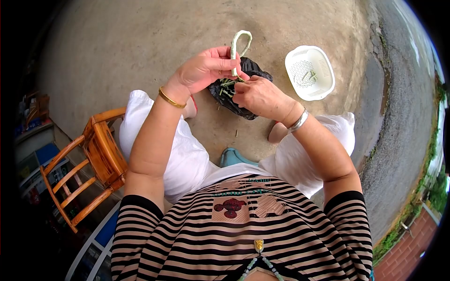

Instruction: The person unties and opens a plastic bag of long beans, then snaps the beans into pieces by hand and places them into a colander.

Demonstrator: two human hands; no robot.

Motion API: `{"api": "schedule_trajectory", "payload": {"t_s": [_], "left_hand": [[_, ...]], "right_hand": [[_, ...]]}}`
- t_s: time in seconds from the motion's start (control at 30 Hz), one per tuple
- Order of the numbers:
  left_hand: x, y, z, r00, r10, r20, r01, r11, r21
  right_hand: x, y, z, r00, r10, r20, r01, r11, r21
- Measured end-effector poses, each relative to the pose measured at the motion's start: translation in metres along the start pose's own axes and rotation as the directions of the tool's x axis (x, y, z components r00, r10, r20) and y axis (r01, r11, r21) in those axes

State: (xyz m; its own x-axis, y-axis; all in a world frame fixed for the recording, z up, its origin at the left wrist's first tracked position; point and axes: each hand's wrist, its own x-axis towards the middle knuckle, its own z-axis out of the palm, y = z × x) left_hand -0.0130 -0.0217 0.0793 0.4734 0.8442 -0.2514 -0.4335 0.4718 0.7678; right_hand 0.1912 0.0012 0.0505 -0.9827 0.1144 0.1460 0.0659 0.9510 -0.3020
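Above one black plastic bag, the left hand pinches one looped pale-green bean; the right hand curls inward, its grip hidden.

On the ground before the person, a bag is lying, bean pieces resting in it. Right of it a basket is standing; farther right a road is running. Left, a chair is standing.
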Motion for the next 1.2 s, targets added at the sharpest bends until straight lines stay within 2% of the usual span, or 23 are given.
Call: {"api": "schedule_trajectory", "payload": {"t_s": [0.07, 0.17, 0.27, 0.3, 0.4, 0.47, 0.5, 0.6, 0.63, 0.67, 0.73, 0.83, 0.93, 1.0, 1.13, 1.2], "left_hand": [[-0.001, 0.001, 0.002, 1.0, 0.006, -0.004, -0.006, 1.0, -0.004], [0.0, -0.002, 0.004, 0.996, -0.085, -0.028, 0.086, 0.996, 0.006], [0.001, -0.004, 0.001, 0.983, -0.097, -0.156, 0.124, 0.977, 0.174], [0.002, -0.006, -0.002, 0.973, -0.1, -0.208, 0.137, 0.976, 0.172], [0.002, -0.007, -0.007, 0.938, -0.094, -0.334, 0.145, 0.981, 0.131], [0.002, -0.004, -0.003, 0.924, -0.076, -0.374, 0.108, 0.992, 0.064], [0.002, -0.005, -0.006, 0.932, -0.077, -0.355, 0.083, 0.997, 0.003], [0.002, -0.01, -0.017, 0.958, -0.068, -0.28, 0.025, 0.988, -0.153], [0.002, -0.011, -0.017, 0.967, -0.065, -0.245, 0.018, 0.982, -0.19], [0.001, -0.011, -0.017, 0.976, -0.061, -0.211, 0.011, 0.974, -0.228], [0.001, -0.012, -0.016, 0.981, -0.053, -0.187, 0.005, 0.969, -0.246], [0.002, -0.016, -0.014, 0.98, -0.064, -0.186, 0.019, 0.972, -0.232], [0.002, -0.021, -0.01, 0.973, -0.09, -0.215, 0.046, 0.979, -0.2], [0.003, -0.023, -0.011, 0.976, -0.104, -0.193, 0.068, 0.98, -0.185], [0.003, -0.021, -0.007, 0.98, -0.118, -0.16, 0.089, 0.98, -0.176], [0.004, -0.021, -0.009, 0.984, -0.123, -0.131, 0.1, 0.98, -0.171]], "right_hand": [[0.0, -0.001, -0.001, 1.0, -0.002, 0.012, 0.002, 1.0, 0.005], [0.0, -0.002, -0.001, 1.0, 0.001, 0.024, -0.001, 1.0, 0.012], [-0.001, -0.003, 0.001, 1.0, -0.015, 0.003, 0.015, 1.0, 0.016], [-0.001, -0.003, 0.002, 1.0, -0.024, -0.01, 0.024, 1.0, 0.016], [-0.003, -0.002, 0.003, 0.999, 0.019, 0.042, -0.021, 0.999, 0.045], [-0.006, -0.001, 0.002, 0.987, 0.135, 0.084, -0.149, 0.971, 0.186], [-0.006, 0.001, 0.001, 0.976, 0.19, 0.109, -0.212, 0.944, 0.252], [-0.003, 0.009, 0.003, 0.914, 0.372, -0.164, -0.228, 0.803, 0.55], [-0.003, 0.009, -0.002, 0.837, 0.546, -0.034, -0.388, 0.637, 0.667], [-0.001, 0.011, -0.009, 0.751, 0.654, 0.093, -0.505, 0.477, 0.719], [0.0, 0.012, -0.017, 0.723, 0.69, 0.033, -0.41, 0.389, 0.825], [0.006, 0.008, -0.02, 0.719, 0.681, -0.139, -0.139, 0.337, 0.931], [0.002, 0.01, -0.018, 0.728, 0.632, -0.265, -0.189, 0.558, 0.808], [0.001, 0.012, -0.019, 0.742, 0.621, -0.253, -0.211, 0.575, 0.791], [0.001, 0.011, -0.027, 0.779, 0.603, -0.17, -0.261, 0.559, 0.787], [0.0, 0.013, -0.027, 0.766, 0.639, -0.063, -0.286, 0.427, 0.858]]}}
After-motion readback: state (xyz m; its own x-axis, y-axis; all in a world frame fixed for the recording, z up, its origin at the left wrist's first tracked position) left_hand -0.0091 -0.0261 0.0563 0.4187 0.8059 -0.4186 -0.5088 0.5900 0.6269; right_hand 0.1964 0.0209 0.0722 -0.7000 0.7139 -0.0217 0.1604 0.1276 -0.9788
